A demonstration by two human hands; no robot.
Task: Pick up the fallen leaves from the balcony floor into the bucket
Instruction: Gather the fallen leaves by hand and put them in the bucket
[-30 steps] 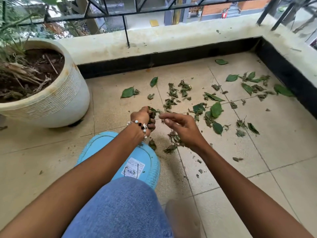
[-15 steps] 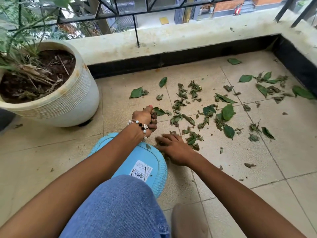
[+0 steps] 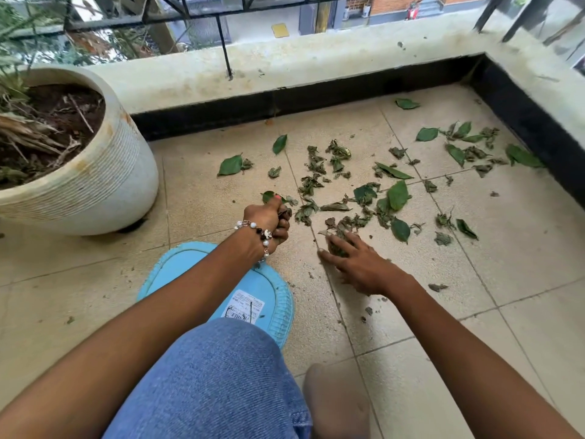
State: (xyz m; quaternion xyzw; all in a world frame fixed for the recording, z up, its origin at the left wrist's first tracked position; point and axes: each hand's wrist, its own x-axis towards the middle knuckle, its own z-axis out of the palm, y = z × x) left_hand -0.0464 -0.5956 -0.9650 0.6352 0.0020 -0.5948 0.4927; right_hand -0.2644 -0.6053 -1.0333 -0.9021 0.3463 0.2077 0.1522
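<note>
**Leaf pickup: mid-gather**

Head view: left hand point(image 3: 267, 220) is clenching a wad of leaves, likely stockpiling so trips to the bucket point(image 3: 262, 289) are fewer. Bucket is sitting right under that wrist, a short drop away. Right hand point(image 3: 357, 264) is lying spread on the floor point(image 3: 522, 264), fingers covering a small clump to rake it. Most fallen leaves point(image 3: 395, 198) are lying beyond both hands, some near the wall.
</note>
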